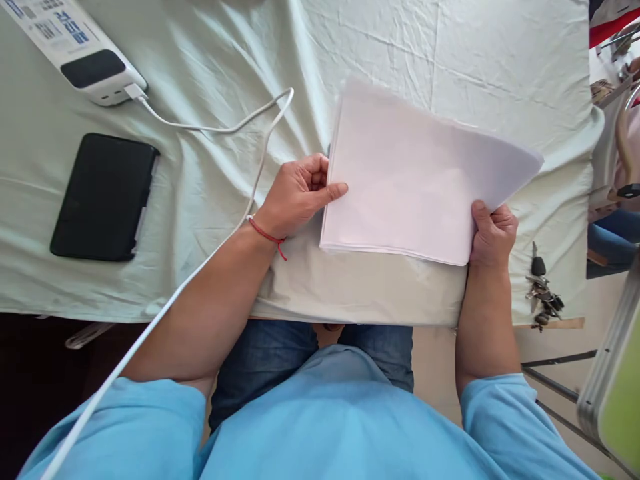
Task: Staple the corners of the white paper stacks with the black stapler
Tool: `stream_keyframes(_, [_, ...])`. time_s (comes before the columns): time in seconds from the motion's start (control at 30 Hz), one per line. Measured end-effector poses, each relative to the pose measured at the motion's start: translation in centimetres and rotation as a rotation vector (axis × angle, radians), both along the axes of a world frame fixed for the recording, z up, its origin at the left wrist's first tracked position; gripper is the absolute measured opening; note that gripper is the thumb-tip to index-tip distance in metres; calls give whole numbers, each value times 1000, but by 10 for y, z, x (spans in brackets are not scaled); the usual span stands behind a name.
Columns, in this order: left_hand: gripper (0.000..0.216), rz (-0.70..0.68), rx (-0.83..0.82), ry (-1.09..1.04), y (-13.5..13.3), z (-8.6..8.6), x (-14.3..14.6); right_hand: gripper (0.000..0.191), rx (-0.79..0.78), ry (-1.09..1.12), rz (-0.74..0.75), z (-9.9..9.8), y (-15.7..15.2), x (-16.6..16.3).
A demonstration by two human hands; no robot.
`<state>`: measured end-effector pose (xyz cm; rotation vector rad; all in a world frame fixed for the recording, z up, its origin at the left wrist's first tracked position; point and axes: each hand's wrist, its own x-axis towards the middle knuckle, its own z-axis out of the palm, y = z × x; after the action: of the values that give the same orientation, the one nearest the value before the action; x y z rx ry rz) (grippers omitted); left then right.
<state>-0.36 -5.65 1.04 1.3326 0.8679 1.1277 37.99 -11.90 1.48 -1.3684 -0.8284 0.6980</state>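
A thin stack of blank white paper (400,173) is held between my two hands, low over the cloth-covered table near its front edge. My left hand (305,190) pinches the left edge, thumb on top and fingers curled beneath. At the lower right side, my right hand (493,233) grips the paper with its thumb on top; its other fingers are partly hidden. The sheets bend upward toward the right corner. A red string bracelet (267,233) circles my left wrist.
A black phone (105,197) lies at the left. Behind it sits a white power bank (95,67) with a white cable (200,127) plugged in, running across my left forearm. Keys (543,287) rest at the right front edge. Wrinkled pale green cloth (390,40) covers the table.
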Motion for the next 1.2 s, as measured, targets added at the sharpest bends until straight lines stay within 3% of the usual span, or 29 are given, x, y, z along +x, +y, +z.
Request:
stream_keyframes(0.13, [62,10,15,74,-5,8,1,55,27,11,-12,1,3,0])
stream_keyframes(0.27, [77,93,89,181,-6,12,-1,57,52,-14,27,0,4,0])
stream_keyframes(0.47, [59,-102,5,133,-5,15,-1,51,102,-32,-55,-3,8,6])
stream_keyframes(0.63, [73,-63,48,257,-7,19,-2,48,109,-39,-72,-5,10,9])
stream_keyframes(0.73, [79,-113,51,250,-6,21,-3,48,116,-47,-71,-5,11,10])
stream_keyframes(0.87, [61,-219,19,212,-5,20,-3,46,123,-25,-80,-5,11,12])
stream_keyframes(0.93, [55,-219,16,218,-5,18,-4,46,131,-19,-73,-5,12,12])
stream_keyframes(1.1, [64,-159,56,278,-5,17,-6,47,130,-18,-90,-5,11,11])
stream_keyframes(1.2, [53,-187,28,240,-4,19,-6,47,128,-9,-109,-6,12,12])
